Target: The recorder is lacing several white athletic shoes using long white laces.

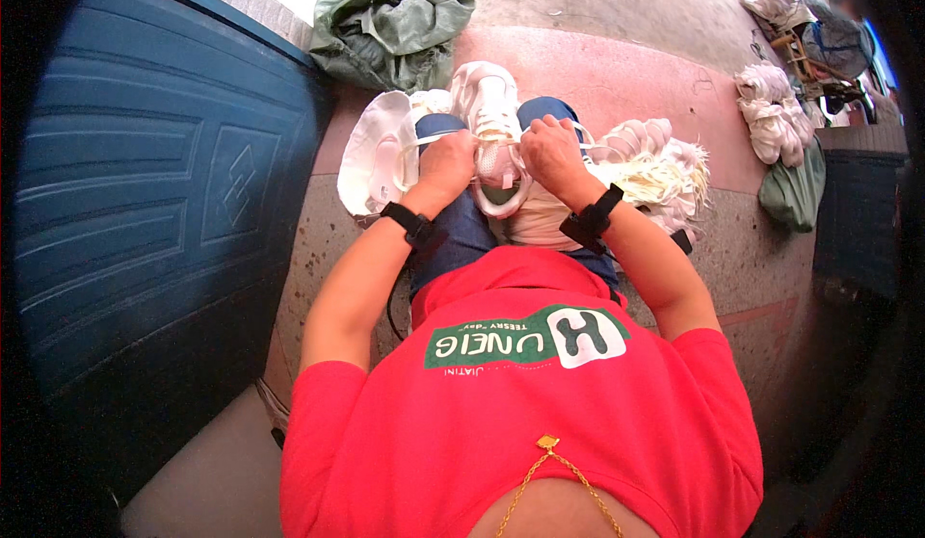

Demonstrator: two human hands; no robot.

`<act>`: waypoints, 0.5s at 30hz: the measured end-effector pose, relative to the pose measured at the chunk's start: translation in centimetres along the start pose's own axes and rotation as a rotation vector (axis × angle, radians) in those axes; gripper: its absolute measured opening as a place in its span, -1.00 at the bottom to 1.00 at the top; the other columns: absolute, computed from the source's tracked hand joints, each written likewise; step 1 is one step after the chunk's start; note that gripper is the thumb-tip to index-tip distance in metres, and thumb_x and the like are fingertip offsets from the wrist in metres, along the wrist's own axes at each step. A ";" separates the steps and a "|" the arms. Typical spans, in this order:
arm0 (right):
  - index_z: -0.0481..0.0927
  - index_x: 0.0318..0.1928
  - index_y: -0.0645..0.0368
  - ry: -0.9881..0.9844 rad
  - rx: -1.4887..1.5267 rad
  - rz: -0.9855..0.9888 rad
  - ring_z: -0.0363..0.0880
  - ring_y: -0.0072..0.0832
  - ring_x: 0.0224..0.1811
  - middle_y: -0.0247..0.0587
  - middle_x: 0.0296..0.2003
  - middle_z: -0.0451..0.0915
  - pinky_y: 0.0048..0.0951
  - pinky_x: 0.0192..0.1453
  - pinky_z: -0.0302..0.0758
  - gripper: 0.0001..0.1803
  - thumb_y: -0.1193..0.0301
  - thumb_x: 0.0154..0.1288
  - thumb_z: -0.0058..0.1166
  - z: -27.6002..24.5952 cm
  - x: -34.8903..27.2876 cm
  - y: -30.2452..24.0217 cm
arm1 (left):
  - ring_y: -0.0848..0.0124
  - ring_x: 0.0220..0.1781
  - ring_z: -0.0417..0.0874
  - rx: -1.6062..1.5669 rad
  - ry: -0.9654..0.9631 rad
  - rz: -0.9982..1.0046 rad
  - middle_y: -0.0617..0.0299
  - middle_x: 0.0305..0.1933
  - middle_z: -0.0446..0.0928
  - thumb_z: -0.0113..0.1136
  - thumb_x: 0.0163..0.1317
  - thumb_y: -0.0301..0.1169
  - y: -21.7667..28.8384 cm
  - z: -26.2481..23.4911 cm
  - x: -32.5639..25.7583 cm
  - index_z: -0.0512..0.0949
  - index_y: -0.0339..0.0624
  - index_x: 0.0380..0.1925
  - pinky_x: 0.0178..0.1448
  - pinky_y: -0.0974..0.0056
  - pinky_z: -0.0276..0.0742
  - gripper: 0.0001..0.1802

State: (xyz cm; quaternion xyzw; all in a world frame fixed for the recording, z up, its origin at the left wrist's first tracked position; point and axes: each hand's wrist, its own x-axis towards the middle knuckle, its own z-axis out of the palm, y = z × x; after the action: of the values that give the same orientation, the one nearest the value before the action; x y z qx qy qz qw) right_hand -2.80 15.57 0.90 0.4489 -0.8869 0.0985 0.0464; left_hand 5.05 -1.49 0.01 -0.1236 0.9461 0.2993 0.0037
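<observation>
Seated, white sneaker (491,124) resting on lap between blue-jeaned knees, toe pointing away. Left hand (445,162) clenched at sneaker's left side, fingers (461,145) pinching a pale lace (424,140) pulled out leftward. Right hand (551,151) clenched at sneaker's right side, fingers gripping the other lace end near the eyelets. Black straps on both wrists. Second white sneaker (378,153) on the floor just left of the left knee, on its side. Bundle of pale laces (665,177) heaped right of the right knee, with more white shoe parts beside it. Crumpled green sack (390,18) on the floor ahead. Blue panelled door (154,182) along the left. Further white sneaker piles (771,109) far right, well apart.
</observation>
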 end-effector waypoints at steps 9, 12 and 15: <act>0.54 -0.60 0.09 -0.024 -0.047 0.067 0.40 -0.34 -0.31 -0.23 -0.46 0.47 -0.31 -0.28 0.23 -0.82 0.29 -0.01 -0.02 -0.9 -0.8 -1.6 | 0.25 -0.32 0.42 0.457 0.324 0.217 0.22 -0.51 0.50 0.07 -0.04 -0.21 1.9 -1.0 -2.0 0.50 -0.09 -0.63 -0.34 0.16 0.31 -0.79; 0.53 -0.55 0.13 -0.079 0.065 0.123 0.40 -0.29 -0.27 -0.17 -0.45 0.47 -0.22 -0.28 0.27 -0.80 0.30 0.06 -0.07 0.0 -1.1 -0.4 | 0.25 -0.29 0.42 0.493 0.310 0.238 0.21 -0.51 0.48 0.08 -0.07 -0.23 1.7 -0.4 -2.3 0.48 -0.13 -0.66 -0.34 0.13 0.29 -0.79; 0.51 -0.45 0.19 -0.177 0.337 0.179 0.41 -0.09 -0.26 -0.03 -0.43 0.46 -0.04 -0.28 0.33 -0.80 0.37 0.09 -0.16 0.2 -1.1 0.8 | 0.23 -0.29 0.42 0.505 0.278 0.155 0.19 -0.48 0.48 0.08 -0.06 -0.26 0.7 0.5 -2.1 0.46 -0.12 -0.67 -0.35 0.13 0.29 -0.81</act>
State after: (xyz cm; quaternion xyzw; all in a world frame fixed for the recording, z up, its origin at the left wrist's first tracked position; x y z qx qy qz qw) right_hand -2.73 16.86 0.39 0.3767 -0.8949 0.2093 -0.1161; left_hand 6.91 -0.14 0.15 -0.0860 0.9887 0.0342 -0.1179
